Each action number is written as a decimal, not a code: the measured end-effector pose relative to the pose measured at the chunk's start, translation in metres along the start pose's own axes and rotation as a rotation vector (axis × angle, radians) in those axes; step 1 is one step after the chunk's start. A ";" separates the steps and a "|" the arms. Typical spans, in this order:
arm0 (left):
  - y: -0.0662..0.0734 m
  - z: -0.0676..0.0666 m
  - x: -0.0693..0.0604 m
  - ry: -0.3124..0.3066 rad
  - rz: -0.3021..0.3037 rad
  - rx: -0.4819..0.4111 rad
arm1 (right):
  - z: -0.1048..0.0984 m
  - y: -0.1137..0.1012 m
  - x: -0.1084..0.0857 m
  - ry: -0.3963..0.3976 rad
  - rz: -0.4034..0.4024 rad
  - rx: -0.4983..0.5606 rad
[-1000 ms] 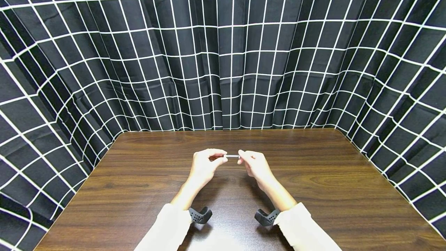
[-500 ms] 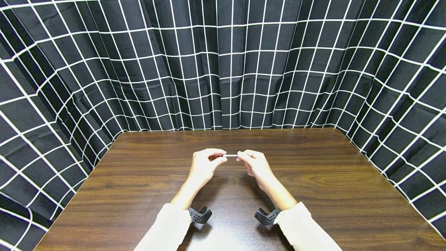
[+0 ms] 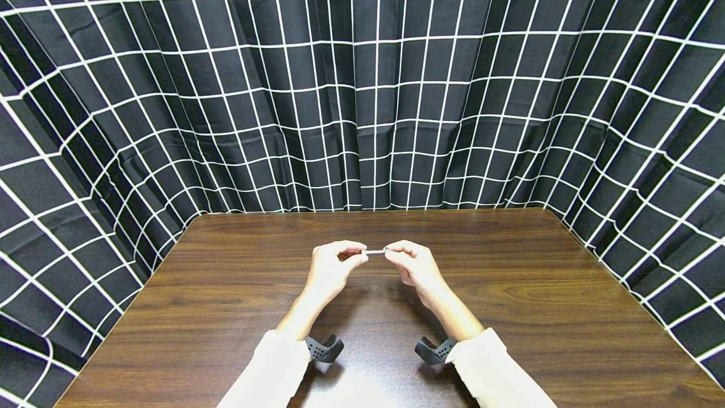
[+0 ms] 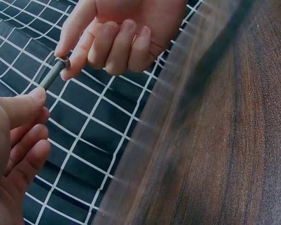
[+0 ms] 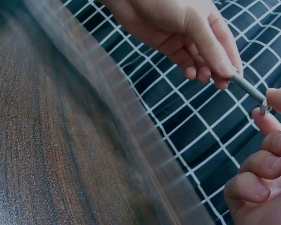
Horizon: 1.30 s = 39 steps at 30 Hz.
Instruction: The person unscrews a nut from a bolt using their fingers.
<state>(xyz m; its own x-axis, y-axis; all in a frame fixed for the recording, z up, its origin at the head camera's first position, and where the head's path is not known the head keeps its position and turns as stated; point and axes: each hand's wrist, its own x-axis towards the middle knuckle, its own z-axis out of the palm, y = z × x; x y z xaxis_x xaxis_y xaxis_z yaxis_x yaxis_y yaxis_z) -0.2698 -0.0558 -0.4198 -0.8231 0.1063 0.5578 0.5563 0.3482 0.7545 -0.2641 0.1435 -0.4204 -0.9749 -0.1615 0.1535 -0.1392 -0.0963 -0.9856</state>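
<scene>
A grey metal bolt (image 3: 374, 252) spans the gap between both hands, held above the table. Its threaded shaft (image 4: 54, 76) shows in the left wrist view. My left hand (image 3: 330, 269) pinches one end between thumb and fingers, so that end is hidden. At the other end sits a small metal nut (image 5: 264, 107), which my right hand (image 3: 416, 269) pinches between thumb and index finger. In the right wrist view the remaining right fingers are curled towards the palm, apart from the bolt.
A dark brown wooden table (image 3: 238, 307) lies below the hands. Black curtains with a white grid (image 3: 374, 99) surround its back and sides. Each wrist carries a dark grey strap mount (image 3: 325, 349) by the white sleeves.
My right thumb and index finger have shifted against each other at the nut. The hands and bolt have drifted very slightly left and away; the left hand's pinch looks the same.
</scene>
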 end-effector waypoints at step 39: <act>-0.003 0.000 0.000 -0.014 0.020 0.022 | 0.001 0.004 0.002 0.043 -0.077 -0.095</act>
<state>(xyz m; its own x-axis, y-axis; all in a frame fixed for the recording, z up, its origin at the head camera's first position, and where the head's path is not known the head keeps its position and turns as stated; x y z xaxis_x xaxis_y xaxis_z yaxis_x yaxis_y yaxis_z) -0.2713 -0.0570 -0.4217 -0.8135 0.1261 0.5677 0.5701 0.3661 0.7355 -0.2667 0.1420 -0.4243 -0.9670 -0.1148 0.2275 -0.2276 -0.0126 -0.9737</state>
